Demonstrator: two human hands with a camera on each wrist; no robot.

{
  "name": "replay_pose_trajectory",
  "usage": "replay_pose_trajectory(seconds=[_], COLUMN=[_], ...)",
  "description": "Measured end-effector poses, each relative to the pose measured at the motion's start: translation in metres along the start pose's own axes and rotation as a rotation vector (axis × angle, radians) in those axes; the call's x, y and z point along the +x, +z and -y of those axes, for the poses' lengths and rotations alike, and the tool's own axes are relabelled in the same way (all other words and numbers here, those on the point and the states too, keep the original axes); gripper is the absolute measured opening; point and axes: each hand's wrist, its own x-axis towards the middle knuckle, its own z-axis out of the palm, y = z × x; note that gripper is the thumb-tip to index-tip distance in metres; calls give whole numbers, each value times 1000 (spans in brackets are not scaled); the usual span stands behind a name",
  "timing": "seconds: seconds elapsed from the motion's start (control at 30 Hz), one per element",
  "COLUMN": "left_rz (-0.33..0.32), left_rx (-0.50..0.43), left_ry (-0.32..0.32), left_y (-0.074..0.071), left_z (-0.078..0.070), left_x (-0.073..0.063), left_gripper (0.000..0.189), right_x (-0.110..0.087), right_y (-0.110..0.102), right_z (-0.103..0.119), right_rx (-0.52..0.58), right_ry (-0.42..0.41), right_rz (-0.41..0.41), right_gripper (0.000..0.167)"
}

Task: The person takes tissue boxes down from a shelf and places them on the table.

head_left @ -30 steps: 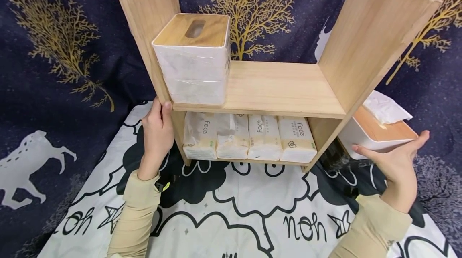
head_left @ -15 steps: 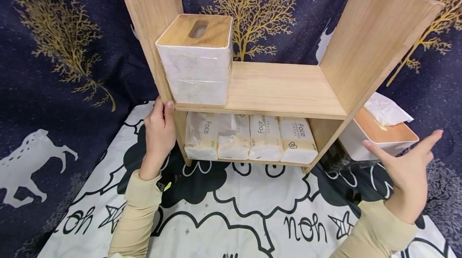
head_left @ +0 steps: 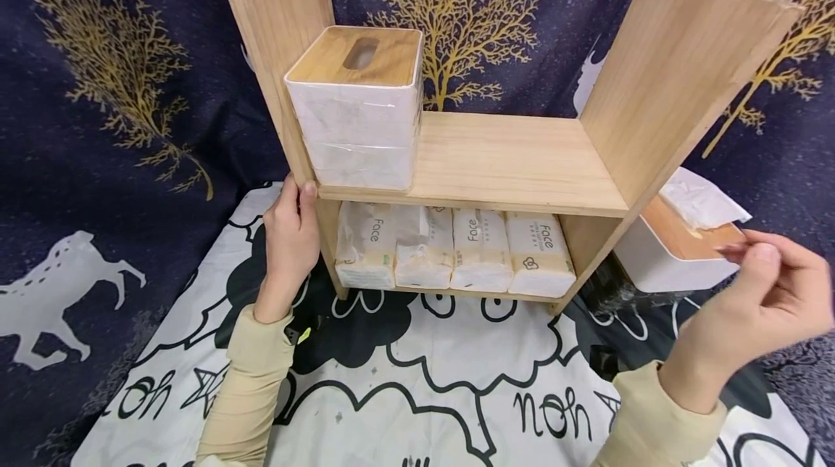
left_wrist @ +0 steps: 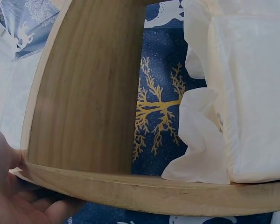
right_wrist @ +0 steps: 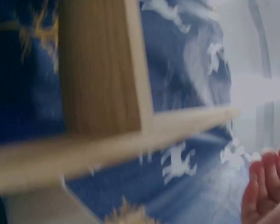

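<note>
My left hand (head_left: 291, 238) grips the left side of a wooden shelf (head_left: 522, 162), thumb in front where the board meets the upright. In the left wrist view, the fingers (left_wrist: 60, 210) pass under the wood's edge. A tissue box (head_left: 355, 119) with a wooden slotted lid stands at the left on the upper board. My right hand (head_left: 759, 315) is at the near right corner of a second tissue box (head_left: 672, 257), its fingers loosely bent and nothing seen in them. White tissue sticks out of that box's lid. Whether a fingertip touches the box, I cannot tell.
Several soft tissue packs (head_left: 483, 249) fill the lower compartment. Something dark and shiny (head_left: 607, 286) lies under the second box. A cloth with black cartoon drawings (head_left: 443, 394) covers the table. Dark blue fabric with gold trees (head_left: 163, 235) hangs behind.
My right hand has come off the front of the right tissue box, turned over, and moved right with its fingers bending. The left hand stays on the shelf.
</note>
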Motion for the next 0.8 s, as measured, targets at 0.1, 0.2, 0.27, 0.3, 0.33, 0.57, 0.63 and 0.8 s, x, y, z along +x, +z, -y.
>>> replay_pose_trajectory(seconds=[0.1, 0.2, 0.27, 0.3, 0.33, 0.57, 0.63, 0.8], left_rz=[-1, 0, 1, 0, 1, 5, 0, -14], left_rx=[1, -2, -4, -4, -4, 0, 4, 7], left_ry=[7, 9, 8, 7, 5, -7, -4, 6], left_y=[0, 0, 0, 0, 0, 1, 1, 2], left_z=[-1, -1, -1, -1, -1, -1, -1, -1], left_x=[0, 0, 0, 0, 0, -1, -1, -1], left_gripper=[36, 36, 35, 35, 34, 35, 35, 36], right_x=[-8, -16, -20, -22, -23, -31, -33, -39], right_y=[9, 13, 14, 16, 18, 47, 58, 87], right_z=[0, -4, -9, -11, -13, -14, -11, -1], right_rx=[124, 185, 178, 165, 151, 69, 54, -16], right_ry=[36, 96, 115, 123, 126, -6, -50, -167], right_rz=[175, 399, 560, 641, 724, 1197, 1270, 1352], right_gripper=[17, 16, 13, 13, 12, 12, 12, 15])
